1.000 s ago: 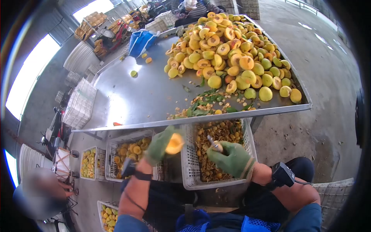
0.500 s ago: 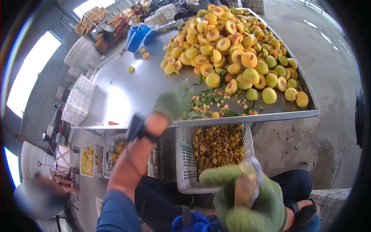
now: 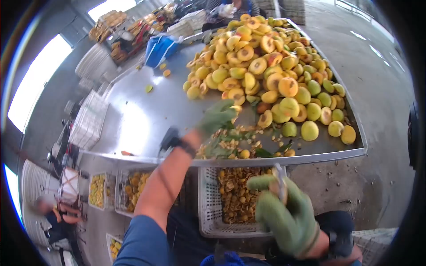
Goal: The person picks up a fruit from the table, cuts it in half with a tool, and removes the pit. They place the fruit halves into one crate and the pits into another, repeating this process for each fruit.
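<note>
My left hand, in a green glove, reaches over the metal table to the near edge of the peach pile. Its fingers are closed on a yellow peach, mostly hidden by the glove. Above the crate's right side, my right hand, also gloved in green, grips a short metal-bladed tool; its exact kind is blurred. Beneath the table edge, a white plastic crate holds pits and fruit scraps. Many peaches in the pile are cut in half, with others whole.
Leaves and loose pits lie along the table's raised front rim. A blue bag stands at the far left of the table. Crates of fruit sit on the floor at left, near another person.
My left hand has moved forward and right, from the table rim to a peach at the pile. My right hand has turned and lifted a little, the tool now pointing upward.
</note>
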Motion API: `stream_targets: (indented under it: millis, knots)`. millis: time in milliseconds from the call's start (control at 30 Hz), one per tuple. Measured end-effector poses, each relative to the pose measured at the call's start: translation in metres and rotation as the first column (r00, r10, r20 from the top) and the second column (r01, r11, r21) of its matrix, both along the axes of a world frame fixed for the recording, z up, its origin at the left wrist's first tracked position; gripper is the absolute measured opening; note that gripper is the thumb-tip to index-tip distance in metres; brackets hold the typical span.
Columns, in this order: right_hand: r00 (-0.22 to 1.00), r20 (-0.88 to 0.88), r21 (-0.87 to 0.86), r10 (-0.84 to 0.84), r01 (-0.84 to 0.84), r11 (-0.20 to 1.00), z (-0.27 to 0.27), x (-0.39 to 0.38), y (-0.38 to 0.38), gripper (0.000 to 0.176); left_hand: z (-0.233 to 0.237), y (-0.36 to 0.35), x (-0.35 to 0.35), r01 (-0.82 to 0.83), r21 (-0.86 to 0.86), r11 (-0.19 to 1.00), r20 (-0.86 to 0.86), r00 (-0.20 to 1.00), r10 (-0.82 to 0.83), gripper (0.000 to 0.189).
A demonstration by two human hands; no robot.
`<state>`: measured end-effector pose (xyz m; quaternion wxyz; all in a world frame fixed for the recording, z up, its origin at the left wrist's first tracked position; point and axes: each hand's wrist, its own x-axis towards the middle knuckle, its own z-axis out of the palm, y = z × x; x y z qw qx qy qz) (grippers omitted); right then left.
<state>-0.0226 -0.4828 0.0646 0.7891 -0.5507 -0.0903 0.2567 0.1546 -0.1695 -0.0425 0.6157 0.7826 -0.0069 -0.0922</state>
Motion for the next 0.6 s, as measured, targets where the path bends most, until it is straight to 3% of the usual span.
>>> stream_targets:
  millis: [33,67,100,133,200,300,367,433,500,567,600]
  knots:
    - [0.999,0.037,-0.119,-0.012,0.016,0.993,-0.006,0.016,0.005,0.027,0.007,0.005,-0.012,0.054,-0.200,0.978,0.021,0.998,-0.051,0.046]
    - [0.995,0.096,-0.145,-0.028,0.042,0.989,-0.022,0.027,0.006,0.021,0.013,0.011,-0.026,0.098,-0.390,0.916,0.047,0.995,-0.086,0.044]
    - [0.988,0.152,-0.174,-0.034,0.060,0.983,-0.036,0.038,0.009,0.016,0.042,0.001,-0.052,0.218,-0.167,0.961,0.234,0.956,-0.176,0.045]
    - [0.986,0.160,-0.178,-0.044,0.073,0.981,-0.043,0.044,0.015,0.016,0.047,0.007,-0.057,-0.033,0.564,0.825,0.576,0.731,-0.365,0.052]
    - [0.982,0.181,-0.192,-0.058,0.093,0.977,-0.051,0.054,0.027,0.017,0.053,0.003,-0.082,-0.141,0.598,0.789,0.602,0.729,-0.326,0.050]
    - [0.949,0.316,-0.260,-0.009,0.096,0.961,-0.057,0.062,0.047,0.017,0.052,-0.009,-0.110,-0.061,0.219,0.974,0.476,0.878,-0.052,0.045]
    - [0.930,0.365,-0.356,0.047,0.092,0.930,-0.052,0.066,0.053,0.020,0.042,-0.012,-0.115,-0.017,-0.239,0.971,0.238,0.968,0.076,0.046]
    - [0.933,0.355,-0.349,0.057,0.076,0.934,-0.061,0.069,0.060,0.020,0.034,-0.012,-0.120,-0.006,-0.335,0.942,0.162,0.985,0.064,0.045]
    - [0.940,0.338,-0.377,0.056,0.081,0.923,-0.059,0.070,0.064,0.025,0.028,-0.014,-0.123,0.048,-0.080,0.996,0.286,0.958,-0.023,0.043]
    - [0.919,0.372,-0.472,0.129,0.067,0.879,-0.067,0.077,0.063,0.029,0.016,-0.016,-0.127,0.058,-0.417,0.907,0.060,0.998,-0.036,0.043]
    - [0.908,0.383,-0.517,0.169,0.059,0.854,-0.072,0.079,0.063,0.030,0.012,-0.016,-0.128,0.050,-0.495,0.868,0.012,0.999,-0.050,0.043]
